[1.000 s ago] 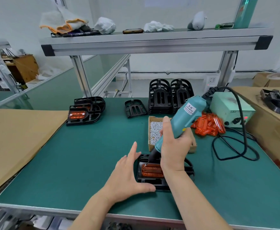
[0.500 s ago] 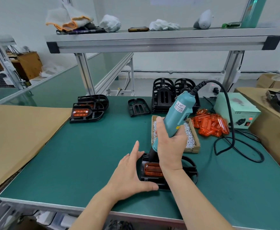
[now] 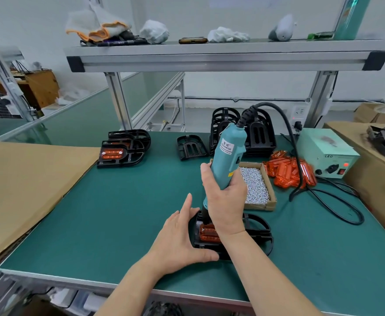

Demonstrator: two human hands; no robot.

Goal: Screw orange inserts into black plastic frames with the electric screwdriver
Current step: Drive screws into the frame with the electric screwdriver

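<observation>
The orange insert [image 3: 209, 232] sits in the black frame [image 3: 256, 233], which lies flat near the front edge of the worktop [image 3: 118, 213], roughly midway along it. The electric screwdriver [image 3: 228, 160] stands almost upright on the insert's far-left end, leaning a touch toward the back edge. The bit tip is hidden, so I can't tell if it's seated in a screw. The right hand [image 3: 225, 201] is wrapped round the driver's lower body. The left hand [image 3: 180, 238] grips nothing and lies flat, fingers straight against the frame's left side and thumb along its near edge. My take: get the driver dead square over the hole, push straight down, and let that left hand soak up the twist so the frame doesn't spin. Mind the cord [image 3: 247, 114] arcing off to the right, too. The screw box [image 3: 255, 185] is just behind the frame, spare inserts [image 3: 287, 172] right of it, and finished frames [image 3: 123, 149] toward the back-left corner.
</observation>
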